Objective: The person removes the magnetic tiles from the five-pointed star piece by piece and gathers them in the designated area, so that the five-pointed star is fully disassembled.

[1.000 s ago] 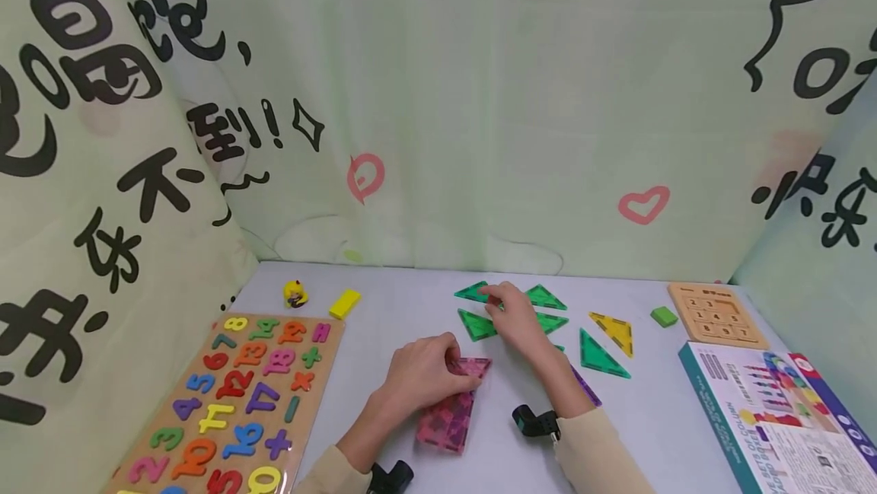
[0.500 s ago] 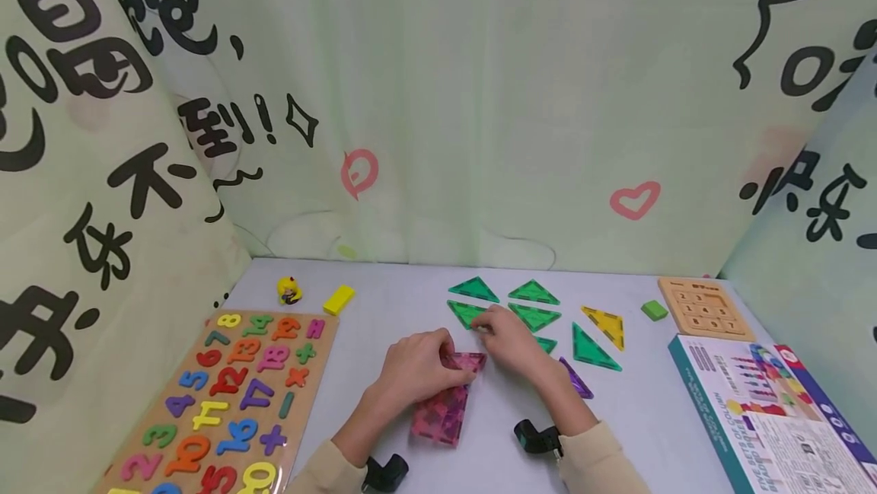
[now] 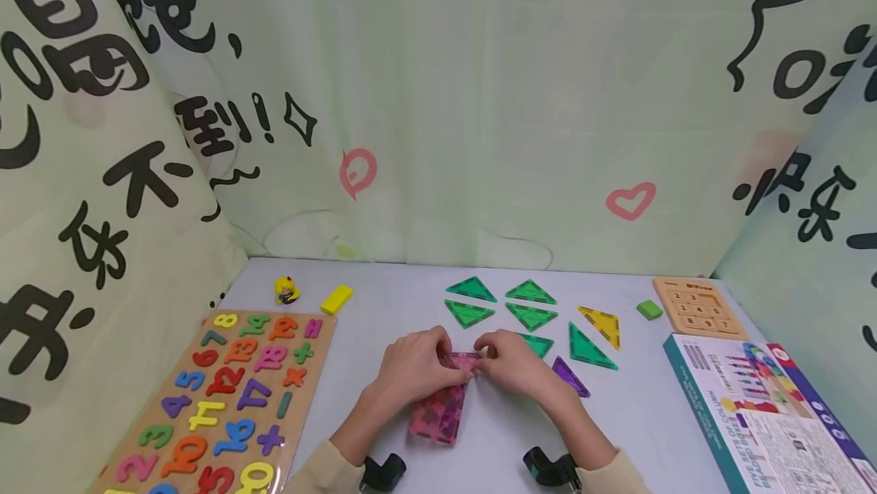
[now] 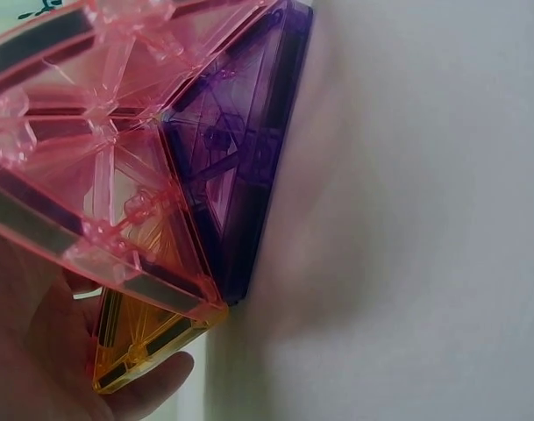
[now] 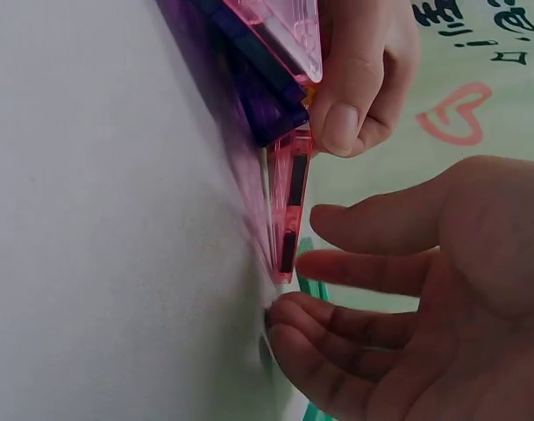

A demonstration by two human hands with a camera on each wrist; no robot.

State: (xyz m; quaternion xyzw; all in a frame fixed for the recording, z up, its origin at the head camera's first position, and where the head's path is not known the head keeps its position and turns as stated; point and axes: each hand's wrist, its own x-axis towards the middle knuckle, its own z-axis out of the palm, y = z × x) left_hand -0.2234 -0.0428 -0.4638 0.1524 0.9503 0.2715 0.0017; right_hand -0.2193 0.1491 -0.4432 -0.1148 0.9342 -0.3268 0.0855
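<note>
A pink and purple build of see-through magnetic tiles [image 3: 438, 410], with a yellow triangle tile [image 4: 148, 338] in it, stands on the white table. My left hand [image 3: 414, 364] grips its far end, thumb on the near side. My right hand [image 3: 514, 361] is at that far end too, thumb and fingers slightly bent and apart. In the right wrist view, its fingertips lie right at the edge of a pink triangle tile [image 5: 291, 210], beside the left thumb. Green triangle tiles [image 3: 469, 315] lie beyond the hands; a purple triangle [image 3: 570, 377] lies right of my right hand.
A number board [image 3: 226, 403] lies at the left, near a toy figure [image 3: 286, 291] and a yellow block [image 3: 337, 300]. At the right are a yellow triangle tile [image 3: 601, 326], a green block [image 3: 649, 310], a wooden number puzzle [image 3: 699, 308] and a box [image 3: 774, 410].
My right hand has come back from over the green triangles to the far end of the pink build. The left hand keeps its grip. The head view has shifted slightly.
</note>
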